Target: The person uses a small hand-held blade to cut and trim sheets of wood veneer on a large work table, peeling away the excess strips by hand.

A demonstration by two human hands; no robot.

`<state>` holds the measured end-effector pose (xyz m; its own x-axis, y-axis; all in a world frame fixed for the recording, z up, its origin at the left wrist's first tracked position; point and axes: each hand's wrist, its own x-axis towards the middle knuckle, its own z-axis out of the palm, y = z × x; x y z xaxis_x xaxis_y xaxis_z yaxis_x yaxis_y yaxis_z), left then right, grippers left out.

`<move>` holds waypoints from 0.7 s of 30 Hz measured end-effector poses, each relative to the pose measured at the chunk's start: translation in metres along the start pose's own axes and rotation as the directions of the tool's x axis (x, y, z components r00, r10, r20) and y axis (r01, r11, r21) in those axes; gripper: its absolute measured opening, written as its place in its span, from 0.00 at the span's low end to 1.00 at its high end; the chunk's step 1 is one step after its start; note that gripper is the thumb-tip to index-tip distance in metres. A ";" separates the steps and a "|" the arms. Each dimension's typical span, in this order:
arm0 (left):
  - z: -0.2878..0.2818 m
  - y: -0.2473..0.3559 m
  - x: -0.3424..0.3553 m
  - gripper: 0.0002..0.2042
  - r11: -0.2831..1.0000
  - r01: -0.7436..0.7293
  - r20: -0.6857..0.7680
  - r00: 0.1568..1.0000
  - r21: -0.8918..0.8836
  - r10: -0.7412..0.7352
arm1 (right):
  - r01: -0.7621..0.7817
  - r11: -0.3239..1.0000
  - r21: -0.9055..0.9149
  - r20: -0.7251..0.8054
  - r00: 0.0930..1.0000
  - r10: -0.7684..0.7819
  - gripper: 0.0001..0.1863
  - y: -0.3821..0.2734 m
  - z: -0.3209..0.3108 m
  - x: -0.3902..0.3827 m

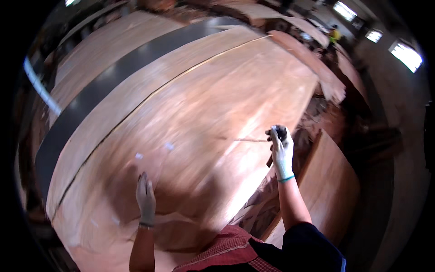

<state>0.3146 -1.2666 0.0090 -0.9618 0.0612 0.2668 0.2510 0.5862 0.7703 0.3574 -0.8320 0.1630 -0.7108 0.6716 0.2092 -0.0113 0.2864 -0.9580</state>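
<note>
A broad, pale reddish-brown wood veneer sheet (213, 99) spreads out in front of me. My left hand (146, 201), in a white glove with dark fingertips, is over its near left part, fingers stretched out and holding nothing visible. Whether it touches the sheet, I cannot tell. At the sheet's right edge, my gloved right hand (282, 152) is closed around something dark that I cannot make out. A thin split (249, 140) in the veneer runs toward that hand. Two small whitish pieces (169, 146) lie on the sheet beyond my left hand.
A long dark seam crosses the wood at left, beside a dark grey strip (113, 68). Torn veneer scraps (258, 211) lie along the right side, near another wooden board (333, 186). Far off at right, a person in yellow (334, 34) stands.
</note>
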 end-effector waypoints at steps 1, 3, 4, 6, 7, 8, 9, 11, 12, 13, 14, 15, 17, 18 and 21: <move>-0.001 0.025 -0.001 0.17 0.999 -0.008 0.018 1.000 -0.048 0.009 | 0.072 0.996 -0.057 -0.048 0.996 -0.075 0.09 -0.006 -0.033 -0.007; 0.007 0.074 0.007 0.17 0.996 -0.083 0.018 0.996 -0.018 0.083 | 0.228 0.955 -0.192 -0.144 0.956 -0.257 0.06 -0.039 -0.076 -0.023; 0.017 0.082 0.007 0.17 0.989 -0.107 -0.018 0.994 -0.101 0.105 | 0.236 0.956 -0.172 -0.190 0.945 -0.267 0.06 -0.050 -0.094 -0.034; 0.047 0.132 0.011 0.17 0.962 -0.115 0.042 0.991 -0.246 0.129 | 0.224 0.964 -0.140 -0.235 0.939 -0.252 0.08 -0.056 -0.142 -0.046; 0.061 0.157 0.008 0.17 0.932 -0.084 0.090 0.988 -0.352 0.123 | 0.227 0.962 -0.150 -0.241 0.936 -0.258 0.09 -0.063 -0.159 -0.051; 0.068 0.179 0.005 0.17 0.913 -0.103 0.126 0.978 -0.395 0.165 | 0.203 0.969 -0.143 -0.233 0.944 -0.232 0.11 -0.074 -0.168 -0.058; 0.077 0.204 0.001 0.17 0.857 -0.045 0.183 0.970 -0.513 0.161 | 0.242 0.951 -0.191 -0.216 0.935 -0.282 0.13 -0.077 -0.176 -0.062; 0.089 0.259 0.001 0.17 0.857 -0.206 0.218 0.915 -0.473 0.340 | 0.344 0.881 -0.326 -0.106 0.912 -0.396 0.14 -0.074 -0.194 -0.059; 0.098 0.290 0.000 0.17 0.821 -0.216 0.261 0.879 -0.529 0.400 | 0.346 0.884 -0.316 -0.081 0.918 -0.388 0.14 -0.070 -0.205 -0.056; 0.110 0.320 0.002 0.18 0.783 -0.220 0.299 0.838 -0.581 0.457 | 0.349 0.886 -0.305 -0.053 0.923 -0.382 0.14 -0.065 -0.215 -0.049; 0.124 0.341 0.001 0.18 0.757 -0.196 0.340 0.803 -0.623 0.488 | 0.342 0.917 -0.208 -0.047 0.932 -0.358 0.13 -0.067 -0.220 -0.044; 0.143 0.369 -0.003 0.18 0.716 -0.119 0.391 0.770 -0.687 0.504 | 0.313 0.934 -0.172 -0.045 0.945 -0.325 0.11 -0.065 -0.230 -0.035; 0.190 0.416 -0.011 0.19 0.643 0.029 0.483 0.685 -0.766 0.545 | 0.212 0.966 -0.151 -0.023 0.976 -0.218 0.10 -0.046 -0.258 -0.014; 0.213 0.445 -0.013 0.21 0.651 -0.028 0.508 0.599 -0.759 0.619 | 0.216 0.961 -0.172 0.013 0.976 -0.217 0.10 -0.035 -0.280 -0.002; 0.298 0.514 -0.037 0.23 0.537 0.452 0.702 0.468 -0.712 0.537 | 0.209 0.953 -0.220 0.104 0.976 -0.190 0.10 -0.006 -0.342 0.039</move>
<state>0.4466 -0.7265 0.2224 -0.3925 0.9103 0.1318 -0.2218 -0.2327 0.9469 0.5706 -0.5736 0.2435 -0.7647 0.5304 0.3660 -0.0047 0.5634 -0.8262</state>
